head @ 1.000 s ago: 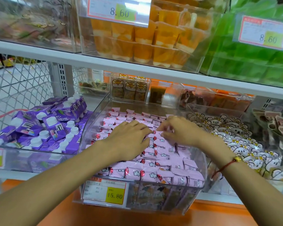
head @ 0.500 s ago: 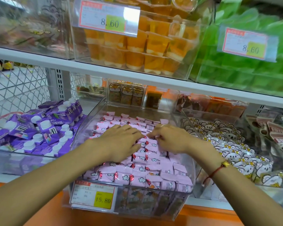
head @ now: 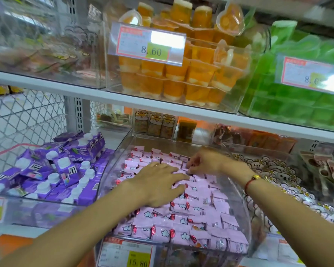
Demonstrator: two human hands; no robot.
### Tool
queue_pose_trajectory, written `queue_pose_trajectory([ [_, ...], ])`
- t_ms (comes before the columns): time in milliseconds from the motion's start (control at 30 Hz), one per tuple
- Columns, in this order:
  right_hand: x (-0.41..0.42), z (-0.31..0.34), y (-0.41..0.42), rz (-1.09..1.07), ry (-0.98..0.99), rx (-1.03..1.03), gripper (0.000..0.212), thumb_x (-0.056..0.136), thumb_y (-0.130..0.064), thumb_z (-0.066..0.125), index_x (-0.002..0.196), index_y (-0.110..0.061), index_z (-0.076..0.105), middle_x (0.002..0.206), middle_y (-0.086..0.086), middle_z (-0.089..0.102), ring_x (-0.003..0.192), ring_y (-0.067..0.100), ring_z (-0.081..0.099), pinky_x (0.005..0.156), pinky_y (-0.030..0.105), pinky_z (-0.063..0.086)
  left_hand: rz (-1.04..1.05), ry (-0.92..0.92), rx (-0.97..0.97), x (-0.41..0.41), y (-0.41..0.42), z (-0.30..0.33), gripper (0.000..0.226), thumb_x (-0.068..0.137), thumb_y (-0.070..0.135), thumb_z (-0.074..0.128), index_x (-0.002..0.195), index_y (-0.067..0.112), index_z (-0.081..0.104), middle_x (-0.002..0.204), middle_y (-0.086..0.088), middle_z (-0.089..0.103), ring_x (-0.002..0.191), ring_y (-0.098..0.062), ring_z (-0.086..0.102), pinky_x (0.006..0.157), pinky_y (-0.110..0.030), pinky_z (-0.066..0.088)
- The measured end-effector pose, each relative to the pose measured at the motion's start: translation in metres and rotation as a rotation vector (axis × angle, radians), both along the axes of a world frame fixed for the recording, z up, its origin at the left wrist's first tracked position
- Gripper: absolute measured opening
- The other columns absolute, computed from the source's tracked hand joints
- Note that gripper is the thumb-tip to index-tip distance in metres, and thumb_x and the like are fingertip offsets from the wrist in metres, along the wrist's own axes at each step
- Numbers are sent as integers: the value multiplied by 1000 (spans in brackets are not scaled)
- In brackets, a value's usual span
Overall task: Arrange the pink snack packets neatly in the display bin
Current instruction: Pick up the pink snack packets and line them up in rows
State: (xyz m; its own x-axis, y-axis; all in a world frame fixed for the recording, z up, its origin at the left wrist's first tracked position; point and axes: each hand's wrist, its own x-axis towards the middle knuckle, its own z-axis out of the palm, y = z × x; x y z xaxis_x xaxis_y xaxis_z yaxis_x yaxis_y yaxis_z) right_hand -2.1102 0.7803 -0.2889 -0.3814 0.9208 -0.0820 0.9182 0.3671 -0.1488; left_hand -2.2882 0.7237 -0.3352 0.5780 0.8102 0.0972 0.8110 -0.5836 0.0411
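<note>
Rows of pink snack packets fill a clear display bin on the lower shelf. My left hand lies flat on the packets near the bin's middle, fingers straight and spread, pressing down. Just behind it, my right hand has its fingers curled down and pinches a pink packet in a rear row. The two hands' fingertips nearly meet. Packets under both hands are hidden.
A bin of purple cartons stands to the left, and a bin of bear-print packets to the right. The white upper shelf with orange jelly cups overhangs the bin. A 15.80 price tag hangs on its front.
My view has tilted upward. Both hands stay on the packets mid-bin. The left fingers have spread flatter, and the right hand has shifted slightly toward the back.
</note>
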Motion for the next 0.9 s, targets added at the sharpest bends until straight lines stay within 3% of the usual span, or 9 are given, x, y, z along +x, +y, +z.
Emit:
queue_pose_trajectory([
  [167,-12,-3,4,5,-60,35,8,85,-23,67,87,-17,71,86,0,69,74,12,59,67,23,46,-2,-44,-25,-1,0,-2,49,100,48,23,147,34,25,156,0,21,143,-16,14,116,-35,8],
  [367,-9,-2,-3,24,33,97,6,91,-20,57,88,-16,61,98,4,66,88,17,60,76,27,45,23,-39,-58,-2,-1,-2,49,100,49,22,148,37,23,156,0,24,142,-18,18,115,-35,11],
  [500,-7,8,-12,-49,394,238,11,95,-15,53,100,-7,58,104,11,63,97,25,59,88,37,48,21,-16,-57,-1,0,-2,50,100,49,21,148,37,19,156,-1,23,142,-18,17,115,-36,10],
  [667,-5,7,-37,-238,912,454,7,97,-19,48,95,-14,52,100,5,61,87,20,61,69,25,51,34,-88,-39,-3,-3,-4,49,100,50,20,148,39,23,157,5,21,142,-14,14,114,-35,11],
  [733,-4,6,-50,-331,1198,469,11,98,-22,46,90,-20,52,97,6,63,90,24,64,76,33,55,28,-139,-8,-4,-7,-2,46,101,45,22,146,37,31,155,7,26,141,-12,15,113,-32,13],
  [800,-1,6,-60,-408,1318,450,14,99,-22,43,89,-24,52,91,5,63,87,23,63,78,37,53,44,-246,113,-3,-10,1,41,102,34,28,138,32,46,146,6,41,134,-12,29,108,-28,24],
  [900,3,8,-70,-454,1387,336,14,100,-24,41,95,-20,53,83,1,61,75,16,59,63,25,49,214,-589,190,-5,-15,11,32,99,38,37,124,31,56,123,10,58,112,-8,48,83,-29,41],
])
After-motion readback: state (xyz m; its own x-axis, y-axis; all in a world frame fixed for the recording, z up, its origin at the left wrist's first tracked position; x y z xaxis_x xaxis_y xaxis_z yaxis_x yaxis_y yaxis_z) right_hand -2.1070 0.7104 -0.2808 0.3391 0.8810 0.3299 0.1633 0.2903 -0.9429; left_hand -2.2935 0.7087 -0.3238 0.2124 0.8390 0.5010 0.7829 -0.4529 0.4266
